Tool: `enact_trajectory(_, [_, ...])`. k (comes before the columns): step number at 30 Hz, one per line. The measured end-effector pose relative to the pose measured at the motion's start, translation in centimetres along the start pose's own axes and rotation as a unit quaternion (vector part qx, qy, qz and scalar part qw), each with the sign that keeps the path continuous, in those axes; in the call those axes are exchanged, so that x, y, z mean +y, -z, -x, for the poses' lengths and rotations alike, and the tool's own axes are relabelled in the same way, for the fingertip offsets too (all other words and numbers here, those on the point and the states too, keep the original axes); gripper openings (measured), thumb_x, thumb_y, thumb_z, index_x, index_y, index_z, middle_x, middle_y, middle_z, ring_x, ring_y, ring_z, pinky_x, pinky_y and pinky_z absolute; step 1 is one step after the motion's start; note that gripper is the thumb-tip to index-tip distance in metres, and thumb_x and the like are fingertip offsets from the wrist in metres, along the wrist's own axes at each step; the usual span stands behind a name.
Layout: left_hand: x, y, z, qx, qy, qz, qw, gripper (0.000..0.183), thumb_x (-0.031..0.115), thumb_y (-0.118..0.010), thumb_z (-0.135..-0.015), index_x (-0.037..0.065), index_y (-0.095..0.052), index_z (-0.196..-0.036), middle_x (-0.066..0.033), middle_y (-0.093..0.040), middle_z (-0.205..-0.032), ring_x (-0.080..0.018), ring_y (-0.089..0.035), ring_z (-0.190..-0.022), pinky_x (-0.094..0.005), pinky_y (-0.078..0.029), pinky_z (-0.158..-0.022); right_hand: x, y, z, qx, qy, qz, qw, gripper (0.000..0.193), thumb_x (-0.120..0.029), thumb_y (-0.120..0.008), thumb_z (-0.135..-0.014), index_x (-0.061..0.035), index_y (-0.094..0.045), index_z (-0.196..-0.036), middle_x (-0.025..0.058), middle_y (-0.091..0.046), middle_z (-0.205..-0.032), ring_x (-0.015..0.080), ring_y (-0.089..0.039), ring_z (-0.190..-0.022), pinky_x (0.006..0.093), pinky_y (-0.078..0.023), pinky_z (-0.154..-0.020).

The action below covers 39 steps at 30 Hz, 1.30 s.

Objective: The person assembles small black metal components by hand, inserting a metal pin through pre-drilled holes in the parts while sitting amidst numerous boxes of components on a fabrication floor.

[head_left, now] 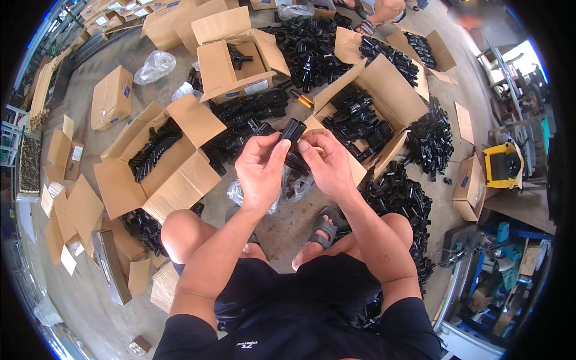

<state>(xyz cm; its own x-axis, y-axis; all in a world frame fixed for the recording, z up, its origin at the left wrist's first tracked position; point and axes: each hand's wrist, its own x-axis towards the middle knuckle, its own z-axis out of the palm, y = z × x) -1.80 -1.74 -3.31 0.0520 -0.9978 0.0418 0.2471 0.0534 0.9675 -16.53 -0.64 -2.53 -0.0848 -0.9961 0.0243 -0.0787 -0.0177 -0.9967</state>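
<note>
Both my hands meet in front of me above the floor. My left hand [261, 171] is closed, thumb and fingers gripping a small black plastic-looking part [293, 130] with a blocky, hollow-edged shape. Close beside it, my right hand [326, 162] is closed too, its fingertips pinched at the lower side of the same part; whether they hold a second piece is hidden. Just beyond to the right stands an open carton [387, 90] partly filled with black parts [354, 123]. To the left, another open carton [174, 174] holds a neat row of black parts [155, 150].
Loose black parts [399, 204] lie heaped to my right, and a large pile [309, 51] spreads ahead. Another open carton [219, 69] stands beyond my hands, near orange-handled tools [305, 99]. Clear plastic bags [155, 67] lie about. Another person's leg [387, 12] shows at the far side.
</note>
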Motion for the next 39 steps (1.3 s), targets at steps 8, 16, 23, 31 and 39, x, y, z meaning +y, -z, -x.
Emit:
enact_trajectory(8, [0.1,-0.2,0.1,-0.001,0.002,0.005,1.000,0.016,0.004,-0.070,-0.094,-0.005,-0.064,-0.107,-0.0052,-0.070,-0.097,-0.0053,-0.061,-0.085,-0.0211,-0.050,-0.076,0.0,-0.1,-0.1,-0.002,-0.024,-0.029,0.999,0.009,-0.005,-0.066,-0.095,0.0031,-0.065,-0.096,0.0080,-0.057,-0.110,0.0141,-0.061,-0.094,0.0303,-0.054,-0.083])
enact_trajectory(16, [0.1,-0.3,0.1,-0.004,-0.003,0.024,1.000,0.017,0.003,-0.070,-0.094,-0.004,-0.064,-0.108,-0.0052,-0.071,-0.098,-0.0056,-0.062,-0.086,-0.0211,-0.051,-0.076,0.8,0.0,0.0,0.001,0.022,-0.030,0.999,0.009,-0.005,-0.067,-0.094,0.0026,-0.064,-0.096,0.0080,-0.058,-0.108,0.0161,-0.062,-0.094,0.0329,-0.053,-0.087])
enact_trajectory(23, [-0.1,-0.1,0.1,-0.007,-0.003,0.027,1.000,0.017,0.003,-0.070,-0.094,-0.004,-0.064,-0.108,-0.0053,-0.070,-0.098,-0.0059,-0.062,-0.086,-0.0216,-0.051,-0.078,0.0,0.0,0.1,0.005,-0.005,-0.007,1.000,0.008,-0.005,-0.067,-0.093,0.0019,-0.064,-0.096,0.0087,-0.059,-0.107,0.0172,-0.061,-0.096,0.0325,-0.052,-0.089])
enact_trajectory(31, [0.3,-0.2,0.2,-0.004,-0.004,0.025,1.000,0.016,0.002,-0.070,-0.094,-0.005,-0.064,-0.108,-0.0062,-0.070,-0.100,-0.0065,-0.062,-0.088,-0.0221,-0.051,-0.079,-0.2,0.0,0.2,0.005,0.062,0.047,0.997,0.010,-0.007,-0.068,-0.092,0.0022,-0.064,-0.094,0.0098,-0.059,-0.108,0.0192,-0.061,-0.098,0.0303,-0.050,-0.085])
enact_trajectory(39, [0.1,-0.1,0.2,-0.008,0.000,0.036,0.999,0.016,0.001,-0.069,-0.094,-0.005,-0.064,-0.108,-0.0075,-0.071,-0.102,-0.0075,-0.063,-0.090,-0.0225,-0.051,-0.081,0.2,-0.2,0.0,0.009,0.076,0.032,0.997,0.009,-0.006,-0.068,-0.091,0.0014,-0.064,-0.095,0.0107,-0.059,-0.108,0.0198,-0.060,-0.102,0.0303,-0.047,-0.089])
